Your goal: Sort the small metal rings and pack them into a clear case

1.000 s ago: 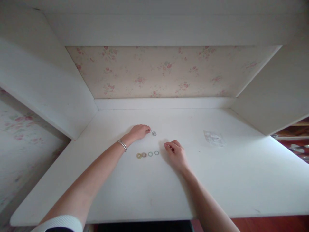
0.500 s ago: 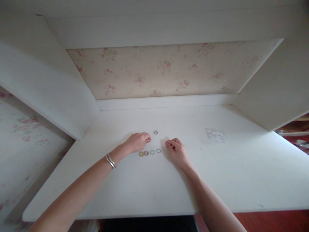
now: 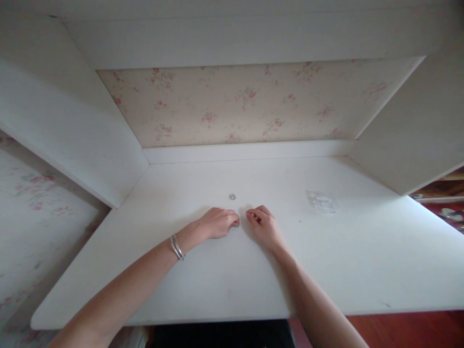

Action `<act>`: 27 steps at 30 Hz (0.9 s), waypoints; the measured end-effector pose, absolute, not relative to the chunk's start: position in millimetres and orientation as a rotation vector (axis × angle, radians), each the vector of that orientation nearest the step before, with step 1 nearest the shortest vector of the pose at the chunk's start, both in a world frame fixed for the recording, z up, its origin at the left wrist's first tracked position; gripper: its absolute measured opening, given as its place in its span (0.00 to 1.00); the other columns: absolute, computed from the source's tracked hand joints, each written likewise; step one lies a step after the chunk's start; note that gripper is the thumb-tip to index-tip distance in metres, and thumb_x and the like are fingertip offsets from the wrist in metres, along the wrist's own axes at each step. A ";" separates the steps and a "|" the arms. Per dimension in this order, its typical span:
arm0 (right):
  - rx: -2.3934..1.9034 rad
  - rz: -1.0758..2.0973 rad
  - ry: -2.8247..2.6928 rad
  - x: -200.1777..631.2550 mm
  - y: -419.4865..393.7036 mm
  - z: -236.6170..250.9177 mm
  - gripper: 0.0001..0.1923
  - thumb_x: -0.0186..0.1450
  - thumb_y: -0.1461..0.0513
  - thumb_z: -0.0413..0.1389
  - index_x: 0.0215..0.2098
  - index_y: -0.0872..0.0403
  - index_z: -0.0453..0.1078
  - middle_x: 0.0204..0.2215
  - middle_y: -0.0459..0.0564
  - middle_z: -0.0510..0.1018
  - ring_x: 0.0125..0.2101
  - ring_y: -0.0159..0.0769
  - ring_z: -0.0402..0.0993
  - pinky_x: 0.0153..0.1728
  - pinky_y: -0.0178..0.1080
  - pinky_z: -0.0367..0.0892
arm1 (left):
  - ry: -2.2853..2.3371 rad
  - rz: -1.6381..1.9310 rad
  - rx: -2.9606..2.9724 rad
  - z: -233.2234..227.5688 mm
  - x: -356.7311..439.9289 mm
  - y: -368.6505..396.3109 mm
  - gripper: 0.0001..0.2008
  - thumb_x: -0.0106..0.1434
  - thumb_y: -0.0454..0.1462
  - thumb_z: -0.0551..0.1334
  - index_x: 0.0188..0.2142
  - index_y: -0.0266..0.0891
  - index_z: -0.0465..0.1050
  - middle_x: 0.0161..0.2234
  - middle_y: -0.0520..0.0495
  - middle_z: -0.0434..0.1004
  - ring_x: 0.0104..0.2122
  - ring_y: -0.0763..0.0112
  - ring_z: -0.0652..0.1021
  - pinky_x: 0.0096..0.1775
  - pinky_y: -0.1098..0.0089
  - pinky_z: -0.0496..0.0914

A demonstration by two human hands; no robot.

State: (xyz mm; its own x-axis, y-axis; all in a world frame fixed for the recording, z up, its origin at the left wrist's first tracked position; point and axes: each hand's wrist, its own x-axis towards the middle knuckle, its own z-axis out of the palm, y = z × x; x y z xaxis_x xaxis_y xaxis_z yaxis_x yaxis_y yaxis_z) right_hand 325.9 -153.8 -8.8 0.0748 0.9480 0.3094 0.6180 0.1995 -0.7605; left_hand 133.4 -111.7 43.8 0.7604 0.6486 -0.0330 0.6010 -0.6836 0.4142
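Head view: L hand (image 3: 220, 223), fingers bent, is just beside R hand (image 3: 264, 228), fingers curled, small gap btwn, both at smooth white bench (image 3: 362, 251). Can't tell if either grip is open, closed or on smth; fingertips too small/hidden. Small round grey metal rings (image 3: 232, 196), count unclear, lie just beyond L hand. Clear plastic bag (image 3: 322, 202) lies well to R. Silver bangle (image 3: 177, 247) on L wrist.

The person's bare left hand (image 3: 219, 223) is turned palm-down, its fingers (image 3: 234, 218) curled under; from where I stand their grip is hidden. Just beside it, not touching, the bare right hand (image 3: 264, 227) curls loosely, knuckles up. Both bare forearms (image 3: 139, 271) slant inward.
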 end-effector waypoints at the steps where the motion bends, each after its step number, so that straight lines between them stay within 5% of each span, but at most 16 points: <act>1: -1.509 0.492 -1.637 325.6 -154.0 -8.5 0.13 0.65 0.56 0.49 0.35 0.51 0.75 0.32 0.48 0.72 0.28 0.30 0.69 0.30 0.33 0.63 | 0.955 0.145 2.564 43.1 133.9 -112.0 0.11 0.62 0.36 0.53 0.36 0.48 0.74 0.39 0.50 0.77 0.39 0.64 0.76 0.40 0.68 0.64; 7: -1.510 0.492 -1.662 325.0 -155.7 -7.5 0.14 0.65 0.56 0.48 0.35 0.51 0.74 0.32 0.48 0.72 0.27 0.30 0.68 0.29 0.33 0.62 | 0.956 0.149 2.536 44.1 135.2 -111.5 0.12 0.64 0.39 0.52 0.36 0.48 0.75 0.39 0.50 0.78 0.39 0.64 0.76 0.41 0.68 0.64; 21: -1.545 0.452 -1.774 317.0 -151.6 -4.8 0.15 0.66 0.55 0.46 0.37 0.51 0.74 0.33 0.47 0.72 0.27 0.29 0.68 0.30 0.33 0.62 | 1.328 0.780 1.619 20.0 68.0 -119.7 0.18 0.58 0.48 0.58 0.38 0.36 0.74 0.31 0.48 0.76 0.30 0.70 0.72 0.32 0.72 0.64; 27: -1.662 0.239 -2.078 306.6 -111.8 18.8 0.14 0.66 0.58 0.47 0.45 0.46 0.72 0.37 0.47 0.72 0.31 0.31 0.70 0.33 0.34 0.61 | 1.334 0.811 1.541 15.4 70.4 -124.0 0.17 0.58 0.47 0.58 0.37 0.37 0.75 0.26 0.51 0.72 0.26 0.73 0.69 0.28 0.73 0.60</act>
